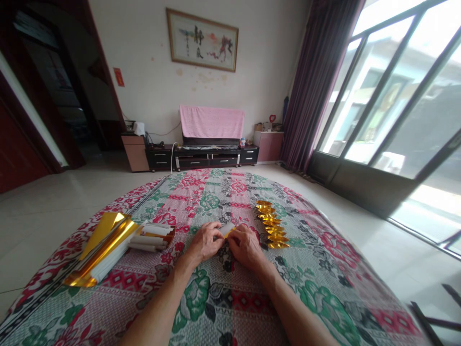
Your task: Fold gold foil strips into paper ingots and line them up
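Observation:
Between my two hands, low over the patterned tablecloth (212,202), is a small piece of gold-and-white foil paper (226,228). My left hand (207,241) has its fingers closed on the left side of it. On its right side, my right hand (245,244) pinches it, and the fingertips partly hide it. To the right, several folded gold foil pieces (272,224) lie in a slightly slanted column. Over on the left are curled gold foil sheets (104,247) with white backs. Beside them sit several smaller rolled white-backed papers (149,239).
The cloth covers a rounded table in front of me. Beyond it, a low black TV cabinet (207,161) stands against the wall, with a pink cloth (212,121) draped over the screen. A dark curtain (306,91) and large glass panes (385,91) are on the right.

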Available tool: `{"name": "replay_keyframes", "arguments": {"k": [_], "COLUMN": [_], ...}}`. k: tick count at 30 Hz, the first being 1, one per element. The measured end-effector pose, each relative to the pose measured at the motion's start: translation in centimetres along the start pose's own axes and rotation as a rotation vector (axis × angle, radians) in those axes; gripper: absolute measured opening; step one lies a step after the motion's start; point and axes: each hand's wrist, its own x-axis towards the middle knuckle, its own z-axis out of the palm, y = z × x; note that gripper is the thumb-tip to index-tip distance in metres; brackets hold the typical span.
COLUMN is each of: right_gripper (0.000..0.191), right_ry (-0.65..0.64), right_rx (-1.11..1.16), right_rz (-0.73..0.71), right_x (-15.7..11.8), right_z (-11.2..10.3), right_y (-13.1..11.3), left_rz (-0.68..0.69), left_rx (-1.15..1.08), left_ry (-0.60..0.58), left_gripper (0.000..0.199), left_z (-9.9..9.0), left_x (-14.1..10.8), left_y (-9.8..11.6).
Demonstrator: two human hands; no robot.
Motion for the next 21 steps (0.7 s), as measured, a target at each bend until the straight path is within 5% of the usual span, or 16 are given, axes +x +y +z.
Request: {"name": "replay_keyframes", "arguments": {"k": [21], "right_gripper": [0.014], "right_ry": [0.019], "right_rx": [-0.127], "right_rz": [0.101], "right_x": [0.4], "right_z": [0.1], "right_y": [-1.0], "left_rz": [-0.009], "left_rx": [0.023], "left_ry": [-0.012], "left_gripper": [0.013], "left_z": [-0.1], "left_x": [0.2], "left_y": [0.3]}}
